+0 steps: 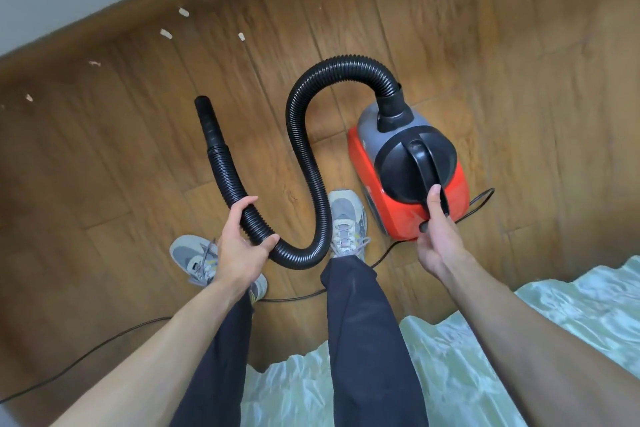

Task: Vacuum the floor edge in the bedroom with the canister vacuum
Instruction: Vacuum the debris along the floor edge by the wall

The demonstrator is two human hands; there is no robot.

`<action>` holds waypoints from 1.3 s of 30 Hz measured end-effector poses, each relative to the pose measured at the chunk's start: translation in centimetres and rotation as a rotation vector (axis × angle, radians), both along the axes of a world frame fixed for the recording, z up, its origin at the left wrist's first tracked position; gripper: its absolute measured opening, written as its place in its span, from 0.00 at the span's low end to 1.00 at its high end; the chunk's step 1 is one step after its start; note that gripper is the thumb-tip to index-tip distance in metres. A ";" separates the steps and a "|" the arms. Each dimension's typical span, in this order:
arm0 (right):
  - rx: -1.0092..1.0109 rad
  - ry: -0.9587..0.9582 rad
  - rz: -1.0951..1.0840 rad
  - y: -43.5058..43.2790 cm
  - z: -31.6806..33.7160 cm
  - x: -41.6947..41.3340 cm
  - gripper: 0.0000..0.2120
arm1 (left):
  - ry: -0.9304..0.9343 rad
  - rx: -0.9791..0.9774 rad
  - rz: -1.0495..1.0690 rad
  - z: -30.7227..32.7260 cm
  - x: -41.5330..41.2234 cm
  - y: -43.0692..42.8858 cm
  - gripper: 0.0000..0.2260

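Observation:
A red and black canister vacuum (408,166) stands on the wooden floor at centre right. Its black ribbed hose (304,135) loops up from the top, down past my right shoe and back up to a smooth nozzle (207,121) pointing toward the wall. My left hand (242,239) is closed around the hose a little below the nozzle. My right hand (438,232) grips the near end of the vacuum's black carry handle (427,166). Several pale paper scraps (166,33) lie along the floor edge by the baseboard (114,14).
A grey wall runs diagonally across the top left. A bed with a pale green cover (485,340) fills the bottom right, close behind my legs. The black power cord (86,354) trails across the floor to the lower left. My two grey shoes (346,222) stand beside the hose.

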State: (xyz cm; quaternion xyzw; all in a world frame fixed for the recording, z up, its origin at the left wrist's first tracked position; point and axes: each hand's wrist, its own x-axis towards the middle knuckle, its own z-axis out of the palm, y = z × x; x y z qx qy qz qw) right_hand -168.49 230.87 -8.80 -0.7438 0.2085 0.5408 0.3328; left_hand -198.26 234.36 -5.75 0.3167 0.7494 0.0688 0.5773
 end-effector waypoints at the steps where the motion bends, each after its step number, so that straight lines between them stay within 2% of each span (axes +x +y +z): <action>1: 0.008 -0.005 -0.002 -0.3 -0.3 0.2 0.68 | -0.008 -0.003 0.007 -0.1 0.0 -0.2 0.32; 4: 0.013 0.005 -0.003 -0.5 -0.5 0.6 0.62 | -0.023 -0.010 0.024 -0.1 -0.1 -0.7 0.32; 9: -0.042 -0.047 0.015 -0.4 -0.4 0.4 0.34 | -0.054 0.020 0.038 0.1 -1.0 -1.5 0.32; 11: -0.068 -0.082 0.001 -0.4 -0.4 0.3 0.31 | -0.061 0.032 0.052 0.3 -1.4 -1.7 0.32; 12: -0.076 -0.075 0.001 -0.4 -0.4 0.3 0.32 | -0.065 0.036 0.060 0.4 -1.5 -1.8 0.32; 15: -0.069 -0.014 -0.006 -0.5 -0.5 0.4 0.46 | -0.073 0.051 0.073 0.6 -1.8 -1.5 0.32; 17: -0.044 0.015 -0.014 -0.6 -0.6 0.6 0.51 | -0.072 0.057 0.065 0.6 -1.9 -1.3 0.32; 21: 0.012 0.103 0.015 -0.8 -1.0 1.1 0.54 | -0.067 0.036 0.041 0.3 -1.8 -1.3 0.33; 24: 0.014 0.147 0.034 -1.5 -0.5 1.5 0.60 | -0.073 0.019 0.046 0.1 -1.6 -1.8 0.33; 27: -0.022 0.134 0.081 -2.8 1.3 1.1 0.54 | -0.065 0.006 0.084 0.6 -1.7 -2.0 0.33; 29: -0.088 0.145 0.235 -4.0 2.5 -0.2 0.49 | -0.063 0.009 0.115 1.1 -2.1 -2.1 0.33; 32: -0.093 0.171 0.619 -3.1 3.7 -3.7 0.42 | -0.064 0.022 0.139 1.6 -3.0 -2.2 0.33; 35: 0.063 0.192 0.964 2.1 3.2 -8.5 0.36 | -0.068 0.029 0.141 2.1 -4.4 -2.2 0.34; 39: 0.331 0.234 1.297 10.3 3.3 -17.3 0.34 | -0.095 0.045 0.149 2.3 -6.6 -2.5 0.36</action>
